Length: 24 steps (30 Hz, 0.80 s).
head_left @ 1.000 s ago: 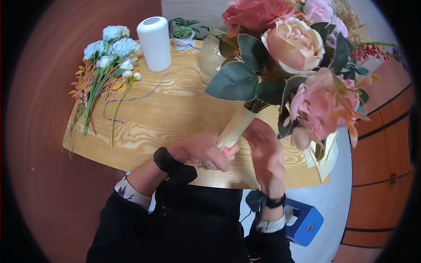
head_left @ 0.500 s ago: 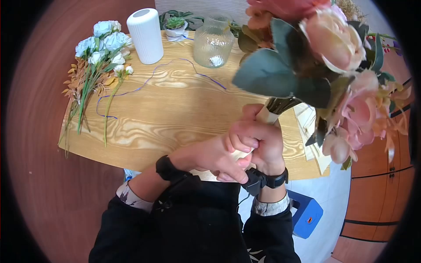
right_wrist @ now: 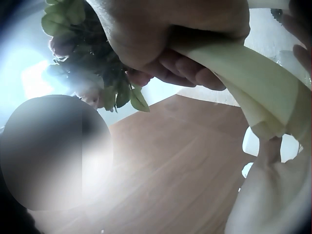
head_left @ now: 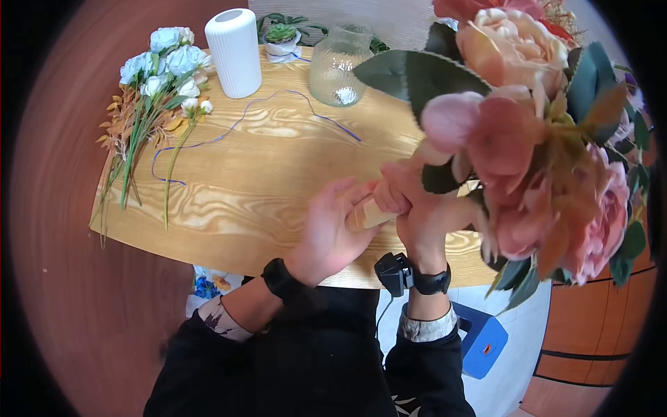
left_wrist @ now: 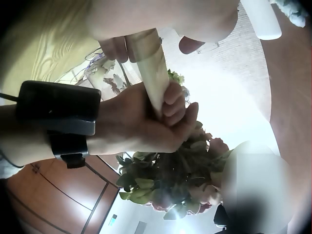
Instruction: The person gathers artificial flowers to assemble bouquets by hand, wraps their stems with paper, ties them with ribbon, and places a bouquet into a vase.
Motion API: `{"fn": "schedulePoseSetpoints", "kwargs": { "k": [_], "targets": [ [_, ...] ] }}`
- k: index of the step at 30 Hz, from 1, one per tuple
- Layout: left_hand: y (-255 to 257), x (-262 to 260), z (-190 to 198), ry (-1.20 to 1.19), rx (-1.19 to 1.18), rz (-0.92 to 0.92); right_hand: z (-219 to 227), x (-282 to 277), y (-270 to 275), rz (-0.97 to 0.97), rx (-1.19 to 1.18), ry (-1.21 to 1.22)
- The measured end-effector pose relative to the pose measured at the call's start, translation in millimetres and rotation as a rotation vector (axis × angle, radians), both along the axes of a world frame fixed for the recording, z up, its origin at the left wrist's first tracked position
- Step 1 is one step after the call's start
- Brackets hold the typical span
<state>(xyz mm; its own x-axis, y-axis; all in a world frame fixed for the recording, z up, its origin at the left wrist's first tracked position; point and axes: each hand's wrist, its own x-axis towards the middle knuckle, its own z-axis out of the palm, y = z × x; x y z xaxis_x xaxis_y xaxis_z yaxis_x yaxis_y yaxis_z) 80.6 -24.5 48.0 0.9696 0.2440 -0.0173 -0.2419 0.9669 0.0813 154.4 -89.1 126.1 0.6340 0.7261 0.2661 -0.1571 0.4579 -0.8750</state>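
Note:
In the head view, a large bouquet (head_left: pixel 517 153) of pink and peach flowers with dark green leaves tilts to the right. Its bundled stems are covered by a smooth cream wrap (head_left: pixel 370 214). My right hand (head_left: pixel 420 201) grips this wrapped handle just below the blooms, its fingers curled round it in the left wrist view. Palm up, my left hand (head_left: pixel 333 226) lies against the lower end of the wrap with fingers mostly straight. The right wrist view shows a folded edge of the wrap (right_wrist: pixel 253 105) close to the left hand. The petals hide part of the right hand.
Blue and white flowers (head_left: pixel 167 62) with orange sprigs lie at the table's left. Along the back stand a white ribbed vase (head_left: pixel 233 55), a potted succulent (head_left: pixel 281 42) and a clear glass vase (head_left: pixel 338 69). A thin blue ribbon (head_left: pixel 240 124) crosses the wooden table (head_left: pixel 278 167).
The bouquet has swung down and to the right. My right hand has moved in to grip the handle. My left hand has loosened its grip and turned palm up at the lower end.

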Motion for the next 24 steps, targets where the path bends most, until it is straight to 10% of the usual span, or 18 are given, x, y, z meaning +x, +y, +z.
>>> {"fn": "schedulePoseSetpoints", "kwargs": {
  "k": [2,15,18,19,22,24],
  "targets": [
    [7,-10,25,0.322,-0.018,-0.01,-4,-3,0,-0.029,-0.011,0.015],
    [-3,-11,31,0.228,0.089,0.17,-25,-40,6,-0.202,-0.087,0.077],
    [1,-9,28,0.074,-0.117,-0.113,-33,-41,7,-0.245,-0.099,0.09],
    [-1,-8,26,0.041,-0.131,-0.09,-64,-9,-4,-0.091,-0.138,-0.232],
    [-6,-3,9,-0.337,-0.035,0.084,-84,-2,-10,-0.095,-0.204,-0.181],
    [-6,-7,33,-0.054,-0.036,0.104,-93,0,-14,-0.086,-0.272,-0.135]
  ]
}}
